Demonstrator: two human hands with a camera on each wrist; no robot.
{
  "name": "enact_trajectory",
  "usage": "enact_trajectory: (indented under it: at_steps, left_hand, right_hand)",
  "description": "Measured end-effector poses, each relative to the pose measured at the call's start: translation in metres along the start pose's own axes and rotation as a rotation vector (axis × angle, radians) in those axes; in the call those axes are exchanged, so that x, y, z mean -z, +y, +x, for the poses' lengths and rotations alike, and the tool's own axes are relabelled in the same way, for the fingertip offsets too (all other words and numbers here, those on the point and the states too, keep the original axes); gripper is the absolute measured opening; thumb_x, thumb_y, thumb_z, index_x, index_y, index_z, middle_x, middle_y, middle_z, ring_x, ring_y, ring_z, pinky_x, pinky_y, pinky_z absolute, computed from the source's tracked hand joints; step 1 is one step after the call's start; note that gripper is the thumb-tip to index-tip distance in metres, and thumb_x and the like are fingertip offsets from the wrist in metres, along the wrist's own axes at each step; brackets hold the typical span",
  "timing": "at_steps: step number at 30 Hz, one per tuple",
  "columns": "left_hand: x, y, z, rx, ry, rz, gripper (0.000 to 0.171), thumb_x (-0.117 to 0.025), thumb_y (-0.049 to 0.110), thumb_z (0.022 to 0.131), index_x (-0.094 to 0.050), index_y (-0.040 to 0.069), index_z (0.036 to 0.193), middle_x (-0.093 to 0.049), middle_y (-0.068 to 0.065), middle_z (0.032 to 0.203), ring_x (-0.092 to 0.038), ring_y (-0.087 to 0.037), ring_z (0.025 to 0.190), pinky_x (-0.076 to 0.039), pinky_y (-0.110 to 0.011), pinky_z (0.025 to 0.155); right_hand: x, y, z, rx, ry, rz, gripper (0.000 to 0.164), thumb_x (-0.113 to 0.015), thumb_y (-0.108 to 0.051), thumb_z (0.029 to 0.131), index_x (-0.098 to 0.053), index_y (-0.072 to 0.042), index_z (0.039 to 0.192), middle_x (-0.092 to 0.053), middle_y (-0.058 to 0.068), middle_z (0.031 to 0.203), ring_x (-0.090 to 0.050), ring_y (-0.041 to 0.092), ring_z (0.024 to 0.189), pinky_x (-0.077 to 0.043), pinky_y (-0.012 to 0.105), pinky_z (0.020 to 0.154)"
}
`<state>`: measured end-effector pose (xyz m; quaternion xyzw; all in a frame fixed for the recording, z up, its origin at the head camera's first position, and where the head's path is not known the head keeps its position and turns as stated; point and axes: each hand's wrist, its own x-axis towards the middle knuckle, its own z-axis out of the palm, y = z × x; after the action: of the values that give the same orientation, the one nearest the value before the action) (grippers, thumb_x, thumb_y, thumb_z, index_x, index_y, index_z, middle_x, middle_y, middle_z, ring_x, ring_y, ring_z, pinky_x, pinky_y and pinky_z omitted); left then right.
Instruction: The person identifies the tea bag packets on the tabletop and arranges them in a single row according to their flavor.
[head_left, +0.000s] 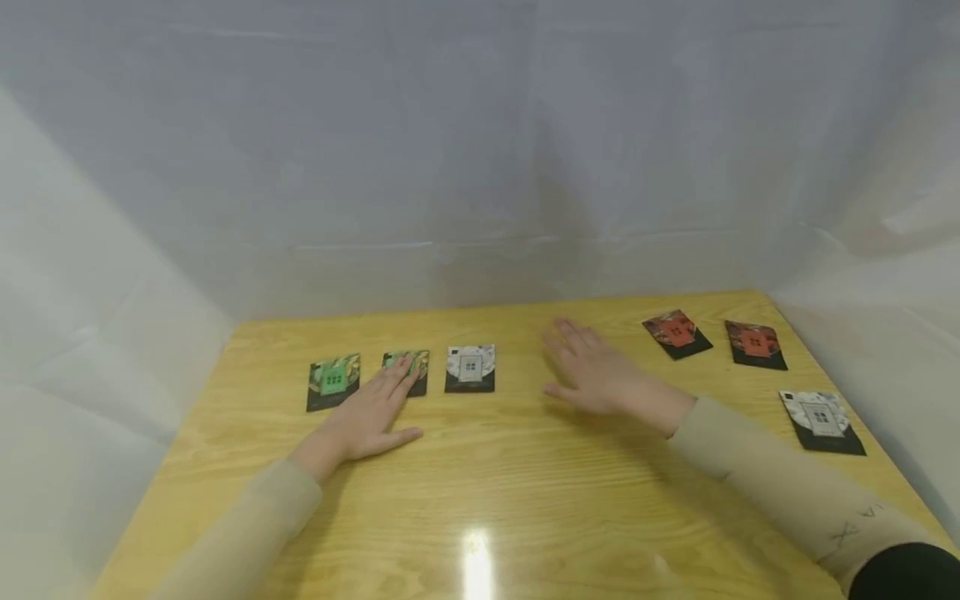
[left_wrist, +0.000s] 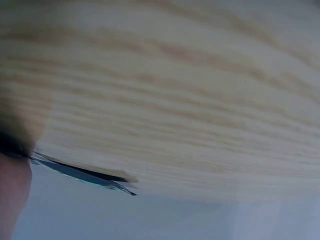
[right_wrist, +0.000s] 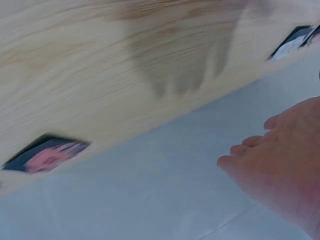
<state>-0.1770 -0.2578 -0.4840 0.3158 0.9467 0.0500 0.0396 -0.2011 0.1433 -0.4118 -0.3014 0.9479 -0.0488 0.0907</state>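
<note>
My left hand (head_left: 366, 419) lies with straight fingers over a flat black packet with a green label (head_left: 417, 375), its fingertips covering much of the front. In the left wrist view a bit of that hand (left_wrist: 12, 197) shows beside the thin edge of a dark packet (left_wrist: 82, 172). Just right of it sits a packet with a white label (head_left: 470, 368). My right hand (head_left: 588, 372), slightly blurred, is held over the wood with fingers extended and nothing in it. In the right wrist view the hand (right_wrist: 287, 162) appears apart from the red-labelled packet (right_wrist: 50, 156), its finger shadow on the wood.
Another green-labelled packet (head_left: 333, 381) lies at the left of the wooden table (head_left: 480, 475). Two red-labelled packets, one tilted (head_left: 677, 333) and one farther right (head_left: 755, 343), lie near the back right. A white-labelled packet (head_left: 822, 422) rests by the right edge. Pale sheeting (head_left: 480, 167) hangs behind.
</note>
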Motion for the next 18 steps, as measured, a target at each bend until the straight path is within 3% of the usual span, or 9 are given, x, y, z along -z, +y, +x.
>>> enact_trajectory:
  at_steps: [9, 18]
  left_hand:
    - [0.0, 0.001, -0.002, -0.007, 0.017, -0.013, 0.093, -0.053, 0.056, 0.106, -0.018, -0.005, 0.167, -0.007, -0.025, 0.177, -0.012, -0.043, 0.165, -0.019, -0.056, 0.135]
    - [-0.003, 0.0, -0.004, 0.003, 0.009, -0.015, 0.093, -0.052, 0.056, 0.107, -0.016, -0.005, 0.168, -0.007, -0.025, 0.177, -0.011, -0.043, 0.165, -0.019, -0.056, 0.135]
  right_hand:
    - [0.011, 0.042, -0.041, -0.133, -0.004, 0.034, 0.088, -0.052, -0.05, 0.11, -0.008, -0.007, 0.172, 0.0, 0.028, 0.177, -0.003, 0.048, 0.165, -0.007, 0.066, 0.134]
    - [0.007, 0.096, -0.086, -0.269, 0.002, 0.088, 0.093, -0.051, -0.056, 0.109, -0.009, 0.001, 0.17, -0.001, 0.036, 0.174, -0.004, 0.057, 0.16, -0.007, 0.076, 0.128]
